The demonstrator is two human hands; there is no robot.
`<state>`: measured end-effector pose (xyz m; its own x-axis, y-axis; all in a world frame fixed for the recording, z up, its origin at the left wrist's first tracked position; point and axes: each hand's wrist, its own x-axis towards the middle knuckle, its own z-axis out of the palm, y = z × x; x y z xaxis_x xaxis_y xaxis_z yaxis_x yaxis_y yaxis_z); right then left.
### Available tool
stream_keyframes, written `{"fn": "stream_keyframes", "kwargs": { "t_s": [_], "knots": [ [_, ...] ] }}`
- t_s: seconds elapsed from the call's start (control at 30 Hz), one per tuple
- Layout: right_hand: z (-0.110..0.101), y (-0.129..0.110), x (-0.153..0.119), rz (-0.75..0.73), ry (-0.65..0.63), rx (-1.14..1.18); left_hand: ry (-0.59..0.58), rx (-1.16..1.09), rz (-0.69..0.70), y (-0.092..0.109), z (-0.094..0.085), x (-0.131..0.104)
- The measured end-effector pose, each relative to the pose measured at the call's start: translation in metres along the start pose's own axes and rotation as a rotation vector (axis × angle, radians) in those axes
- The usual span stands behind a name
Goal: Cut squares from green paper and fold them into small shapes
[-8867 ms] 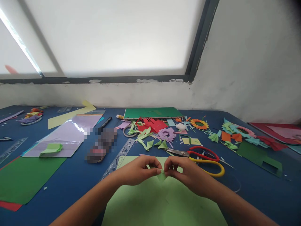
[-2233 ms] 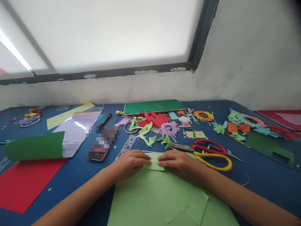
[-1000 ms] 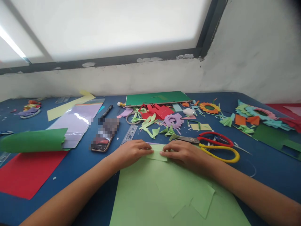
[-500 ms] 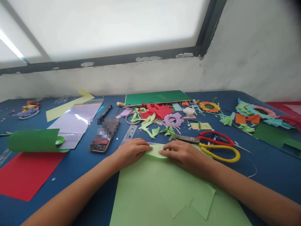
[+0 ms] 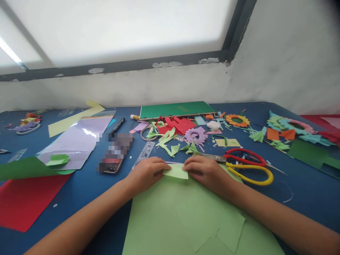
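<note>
Both hands work a light-green slip (image 5: 175, 173) over the far end of a large light-green sheet (image 5: 156, 219) on the blue bench (image 5: 87, 184). Left hand (image 5: 146, 174) pinches the slip's left end, right hand (image 5: 208, 174) pinches the right end; fingertips bent, thumbs mostly hidden. Step in hand looks like folding or flattening the slip; whether a crease is already set, can't tell. Next move probably calls for keeping edges lined up and a light, even press so the paper doesn't skew.

Around: scissors (image 5: 218, 159) with red and yellow handles lie just past the right hand, blades toward the paper scraps (image 5: 170, 140) heaped ahead. Lilac paper ring (image 5: 196, 136) sits at the heap's right. Clear ruler (image 5: 145, 152) just beyond the left hand, phone (image 5: 114, 161) (blurred out) further left, black pen (image 5: 117, 126) behind it. Far left: lilac sheet in a clear sleeve (image 5: 79, 141) with a folded green piece (image 5: 57, 159) on it, curled dark-green sheet (image 5: 26, 168) over red paper (image 5: 29, 205). In the way: mainly the scissors, crowding the right hand; scraps limit forward room.
</note>
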<state>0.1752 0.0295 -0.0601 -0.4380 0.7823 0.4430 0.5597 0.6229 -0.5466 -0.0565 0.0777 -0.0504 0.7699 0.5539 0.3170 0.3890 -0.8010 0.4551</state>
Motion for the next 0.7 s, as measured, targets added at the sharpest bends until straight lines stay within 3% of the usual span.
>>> {"fn": "stream_keyframes", "kwargs": {
  "t_s": [0.1,0.2,0.37,0.57,0.7],
  "knots": [
    [-0.002,0.001,0.0,-0.118,-0.055,-0.083,-0.076,0.135,0.155,0.0,-0.005,0.001],
    [-0.004,0.003,0.002,-0.216,-0.081,-0.174,-0.117,0.228,0.215,0.001,-0.007,0.001],
    [-0.005,0.006,0.003,-0.265,-0.106,-0.262,-0.106,0.318,0.305,-0.003,-0.006,0.0],
    [-0.009,0.004,0.002,-0.321,-0.178,-0.384,-0.209,0.357,0.358,-0.002,-0.012,0.002],
    [-0.012,0.001,0.005,-0.323,-0.218,-0.411,-0.219,0.385,0.373,0.001,-0.014,0.003]
  ]
}}
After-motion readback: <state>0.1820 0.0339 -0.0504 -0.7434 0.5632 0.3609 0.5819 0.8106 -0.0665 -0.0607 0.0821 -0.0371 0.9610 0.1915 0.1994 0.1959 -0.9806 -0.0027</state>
